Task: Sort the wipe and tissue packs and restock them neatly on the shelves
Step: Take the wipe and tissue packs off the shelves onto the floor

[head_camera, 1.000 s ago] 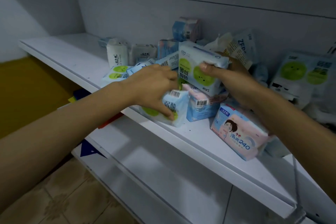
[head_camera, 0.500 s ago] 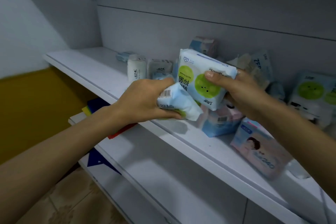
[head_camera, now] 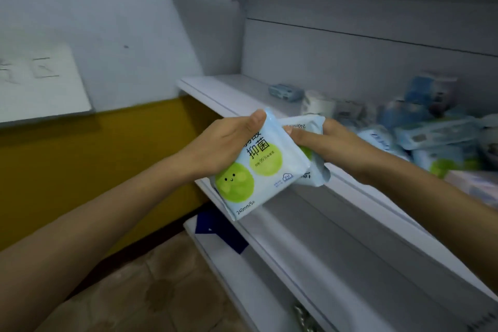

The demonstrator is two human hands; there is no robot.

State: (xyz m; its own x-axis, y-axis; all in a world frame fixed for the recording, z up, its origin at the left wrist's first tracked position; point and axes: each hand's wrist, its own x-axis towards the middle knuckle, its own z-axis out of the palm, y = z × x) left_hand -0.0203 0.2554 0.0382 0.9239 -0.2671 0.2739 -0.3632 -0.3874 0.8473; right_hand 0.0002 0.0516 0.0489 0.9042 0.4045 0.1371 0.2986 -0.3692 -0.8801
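Green-dotted pack (head_camera: 258,170) in left hand (head_camera: 225,147), touching second pack (head_camera: 314,178) in right hand (head_camera: 326,143).

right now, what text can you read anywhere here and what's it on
"抑菌": front pack, large print; the line above is partly hidden.
"99%": front pack, small line below; the rest is too small.
"240mm/5": front pack, lower edge; last character unclear.
"PH": front pack, cloud logo.
"240m", upside down: rear pack.
Shelf packs and wall board: too blurred to read.
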